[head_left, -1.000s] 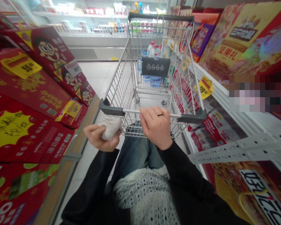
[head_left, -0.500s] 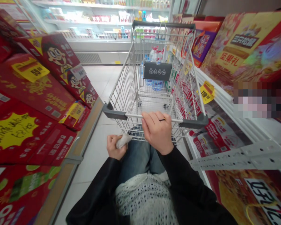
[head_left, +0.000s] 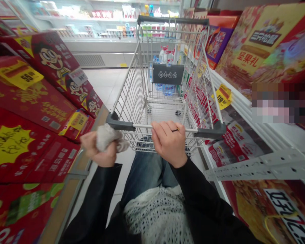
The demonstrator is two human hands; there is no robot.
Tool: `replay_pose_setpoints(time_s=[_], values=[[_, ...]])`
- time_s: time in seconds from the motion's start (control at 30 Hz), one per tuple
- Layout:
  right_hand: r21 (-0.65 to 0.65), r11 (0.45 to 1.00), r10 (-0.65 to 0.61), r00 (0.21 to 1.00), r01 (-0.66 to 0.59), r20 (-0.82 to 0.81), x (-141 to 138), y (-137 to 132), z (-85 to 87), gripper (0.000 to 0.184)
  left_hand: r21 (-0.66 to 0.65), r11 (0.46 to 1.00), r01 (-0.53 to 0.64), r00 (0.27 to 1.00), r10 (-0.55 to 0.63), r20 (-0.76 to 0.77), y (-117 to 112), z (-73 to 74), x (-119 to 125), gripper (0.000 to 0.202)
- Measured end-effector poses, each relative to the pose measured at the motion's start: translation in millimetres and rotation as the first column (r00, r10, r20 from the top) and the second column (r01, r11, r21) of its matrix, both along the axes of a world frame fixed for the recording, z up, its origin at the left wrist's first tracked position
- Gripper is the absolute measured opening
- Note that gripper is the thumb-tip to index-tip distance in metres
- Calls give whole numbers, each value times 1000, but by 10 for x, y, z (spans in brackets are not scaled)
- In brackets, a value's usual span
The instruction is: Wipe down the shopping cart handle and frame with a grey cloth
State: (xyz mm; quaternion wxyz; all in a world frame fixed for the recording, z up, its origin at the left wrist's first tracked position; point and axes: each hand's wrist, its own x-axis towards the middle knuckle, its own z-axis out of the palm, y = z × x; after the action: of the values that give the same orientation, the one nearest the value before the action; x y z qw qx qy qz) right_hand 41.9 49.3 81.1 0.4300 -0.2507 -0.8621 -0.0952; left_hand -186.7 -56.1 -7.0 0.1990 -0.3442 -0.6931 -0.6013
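Observation:
In front of my body stands a wire shopping cart (head_left: 128, 86) with a metal handle bar (head_left: 143, 126) and grey plastic corner pieces. My right hand (head_left: 169, 142), a dark ring on one finger, is closed around the middle of that bar. Left of the handle, my left hand (head_left: 99, 150) is closed on a crumpled whitish cloth (head_left: 108, 137), part of which hangs out to the right. The left hand is slightly blurred and apart from the cart. A dark sign plate (head_left: 167, 74) hangs at the cart's far end.
Red gift boxes (head_left: 38, 101) with yellow price tags are stacked close on the left. Shelves (head_left: 239, 96) with boxes and packaged goods run along the right side. Bottled water (head_left: 169, 89) shows beyond the cart's far end. A lit refrigerated case (head_left: 104, 34) spans the back.
My left hand has moved left and a little upward with the cloth, away from my knees toward the red boxes. My right hand stays on the handle bar.

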Motion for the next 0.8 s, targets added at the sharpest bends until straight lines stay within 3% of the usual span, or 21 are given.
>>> replay_pose_setpoints(time_s=[0.17,0.37,0.57,0.63,0.67,0.73,0.8], values=[[-37,999,7,999,-5,34,21,0,-5,22,13,1000,4,999,-3,-49,58,-349,333,28],[-64,998,13,997,-9,71,57,-18,30,26,-13,1000,23,996,-24,-88,-56,-472,400,29],[-129,991,49,976,-22,211,450,31,253,27,-148,984,99,989,-114,-97,-175,-718,712,18],[-103,995,25,982,-6,187,549,56,247,26,-149,985,86,991,-100,-89,-184,-589,795,20],[-75,997,13,986,0,168,570,64,225,26,-129,989,67,992,-80,-96,-176,-446,814,23],[-36,999,-21,992,26,127,564,68,161,26,-42,999,22,988,-28,-149,-131,-30,813,33],[-38,998,-42,995,46,93,522,60,101,24,149,989,-13,950,59,-307,-49,459,796,43]])
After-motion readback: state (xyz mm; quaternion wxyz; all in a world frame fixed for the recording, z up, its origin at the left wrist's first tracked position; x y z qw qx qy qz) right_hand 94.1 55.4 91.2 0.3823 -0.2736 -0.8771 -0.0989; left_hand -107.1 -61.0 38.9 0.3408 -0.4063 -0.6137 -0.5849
